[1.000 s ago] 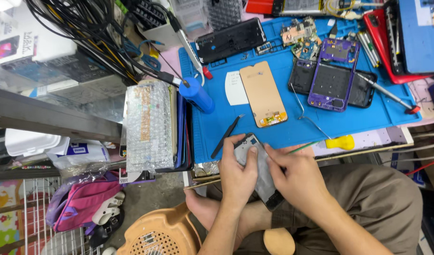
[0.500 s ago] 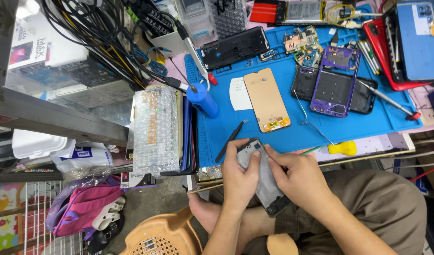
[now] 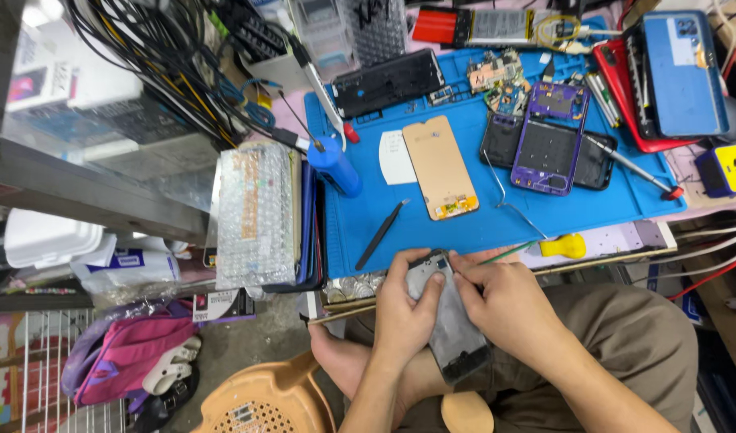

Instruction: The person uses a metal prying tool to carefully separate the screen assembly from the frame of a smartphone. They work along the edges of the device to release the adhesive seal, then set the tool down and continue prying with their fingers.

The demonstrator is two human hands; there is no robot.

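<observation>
Both my hands hold a grey phone frame [image 3: 456,329] over my lap, just below the front edge of the blue work mat [image 3: 464,232]. My left hand [image 3: 406,309] grips its left side with the thumb on its face. My right hand [image 3: 504,301] grips the right side, fingertips at the top corner. On the mat lie an orange-tinted phone screen [image 3: 440,167], black tweezers [image 3: 382,233], a purple phone frame [image 3: 551,143] on a black panel, and a blue bottle [image 3: 336,167].
Tangled black cables [image 3: 159,56] hang at the upper left. A bubble-wrapped stack [image 3: 256,215] sits left of the mat. A red case with a blue phone [image 3: 681,72] lies at the upper right, a screwdriver [image 3: 632,168] beside it. A pink bag [image 3: 127,353] and an orange stool [image 3: 256,401] are below.
The view has shifted slightly, so the mat sits a little higher and to the right. My hands keep their hold on the grey frame, fingers shifting a little at its top.
</observation>
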